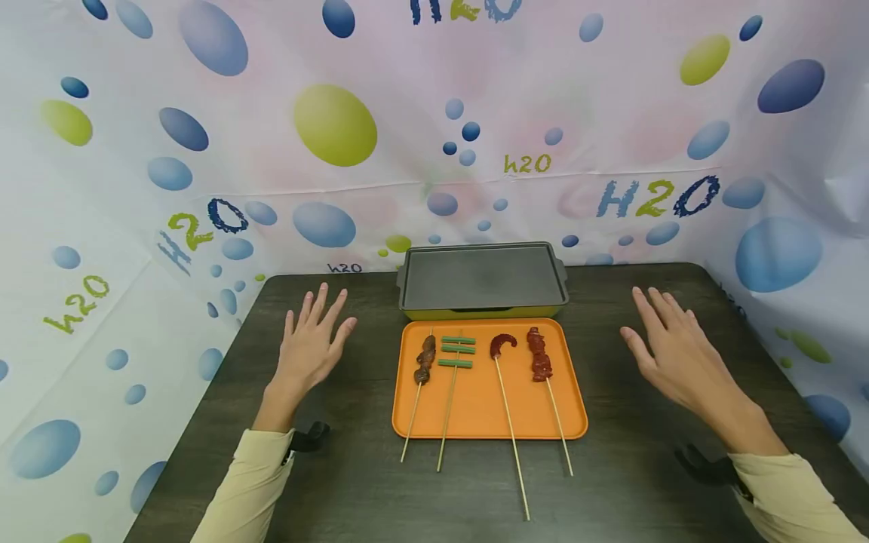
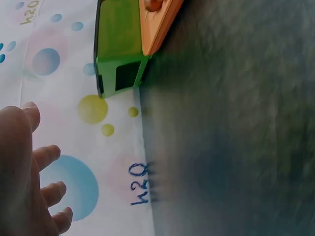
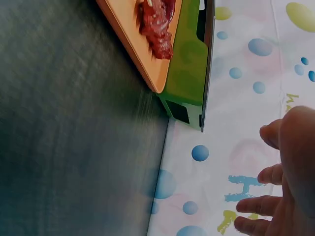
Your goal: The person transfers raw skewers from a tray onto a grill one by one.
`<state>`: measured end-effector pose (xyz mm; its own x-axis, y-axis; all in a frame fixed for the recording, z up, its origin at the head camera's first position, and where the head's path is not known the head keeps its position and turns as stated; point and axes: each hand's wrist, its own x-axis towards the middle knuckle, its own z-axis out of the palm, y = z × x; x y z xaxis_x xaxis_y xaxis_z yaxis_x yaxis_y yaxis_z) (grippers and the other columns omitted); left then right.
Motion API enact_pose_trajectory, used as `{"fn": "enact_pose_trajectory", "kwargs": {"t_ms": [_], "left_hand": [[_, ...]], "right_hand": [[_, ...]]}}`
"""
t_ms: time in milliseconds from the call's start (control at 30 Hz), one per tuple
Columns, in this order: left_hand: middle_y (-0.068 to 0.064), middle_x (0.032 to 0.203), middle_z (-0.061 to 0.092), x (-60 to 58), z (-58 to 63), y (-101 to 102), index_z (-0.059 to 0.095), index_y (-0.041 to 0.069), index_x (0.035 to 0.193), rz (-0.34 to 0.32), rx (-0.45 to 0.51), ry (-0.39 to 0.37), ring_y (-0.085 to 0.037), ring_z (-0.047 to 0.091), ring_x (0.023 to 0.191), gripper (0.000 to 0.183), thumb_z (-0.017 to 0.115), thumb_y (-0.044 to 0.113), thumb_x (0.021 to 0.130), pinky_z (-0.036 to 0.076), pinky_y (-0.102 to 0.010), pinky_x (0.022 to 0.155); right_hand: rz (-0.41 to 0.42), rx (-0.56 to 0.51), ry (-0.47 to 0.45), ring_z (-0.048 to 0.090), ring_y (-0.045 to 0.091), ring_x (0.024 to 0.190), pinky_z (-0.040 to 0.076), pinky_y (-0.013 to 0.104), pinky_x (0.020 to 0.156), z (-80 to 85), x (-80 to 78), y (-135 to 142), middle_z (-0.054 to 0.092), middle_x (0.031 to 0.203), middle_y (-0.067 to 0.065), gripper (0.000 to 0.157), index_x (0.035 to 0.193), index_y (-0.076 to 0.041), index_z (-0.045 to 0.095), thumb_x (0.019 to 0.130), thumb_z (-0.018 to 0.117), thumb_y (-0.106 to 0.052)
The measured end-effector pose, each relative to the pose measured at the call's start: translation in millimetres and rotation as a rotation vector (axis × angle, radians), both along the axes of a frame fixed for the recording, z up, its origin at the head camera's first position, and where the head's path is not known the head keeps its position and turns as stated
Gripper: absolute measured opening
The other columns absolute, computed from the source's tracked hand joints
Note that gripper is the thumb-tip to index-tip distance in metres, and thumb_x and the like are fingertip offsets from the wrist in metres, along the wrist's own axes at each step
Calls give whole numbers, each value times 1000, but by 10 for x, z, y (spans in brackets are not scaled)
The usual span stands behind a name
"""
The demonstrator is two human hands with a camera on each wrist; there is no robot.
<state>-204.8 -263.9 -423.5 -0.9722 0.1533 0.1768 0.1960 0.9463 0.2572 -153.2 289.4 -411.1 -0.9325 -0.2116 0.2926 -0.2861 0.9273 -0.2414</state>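
My left hand (image 1: 308, 351) hovers over the left of the table, fingers spread and holding nothing. Over the right side, my right hand (image 1: 679, 358) is likewise spread and holds nothing. Between them lies an orange tray (image 1: 482, 411) with skewers on it, their sticks reaching past its near edge. From left to right these are a skewer of brown chunks (image 1: 425, 360), a skewer of green pieces (image 1: 456, 349), a skewer with a curled dark-red piece (image 1: 502, 343) and a skewer of red meat chunks (image 1: 539, 354). The red meat also appears in the right wrist view.
Right behind the tray stands a green tabletop grill (image 2: 120, 29) with a flat grey plate (image 1: 485, 275) on top. The dark table (image 1: 360, 490) ends at a white sheet (image 1: 407, 98) with blue and green spots, which rises at the back and both sides.
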Motion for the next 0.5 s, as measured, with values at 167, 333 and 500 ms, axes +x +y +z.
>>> {"fn": "enact_pose_trajectory", "kwargs": {"t_ms": [167, 333, 500], "left_hand": [[-10, 173, 2, 11, -148, 87, 19, 24, 167, -16, 49, -50, -39, 0, 157, 67, 30, 58, 109, 0, -71, 118], [-14, 172, 5, 38, -244, 154, 23, 22, 166, -76, 145, -74, -42, 1, 156, 64, 34, 52, 111, 3, -77, 114], [-20, 170, 9, 71, -315, 219, 28, 23, 165, -139, 184, -170, -50, 5, 154, 63, 38, 52, 110, -2, -82, 109]], "right_hand": [[20, -61, -46, 35, 62, 133, 28, 78, 105, -12, 159, -10, 32, 154, 39, 72, 164, -3, 19, 108, 55, -31], [69, -184, -174, 44, 61, 126, 38, 78, 91, -28, 310, -62, 41, 148, 37, 75, 164, -4, 20, 106, 60, -32], [115, -286, -238, 63, 46, 113, 52, 65, 83, -102, 483, -111, 57, 134, 30, 73, 161, -2, 30, 103, 67, -26]]}}
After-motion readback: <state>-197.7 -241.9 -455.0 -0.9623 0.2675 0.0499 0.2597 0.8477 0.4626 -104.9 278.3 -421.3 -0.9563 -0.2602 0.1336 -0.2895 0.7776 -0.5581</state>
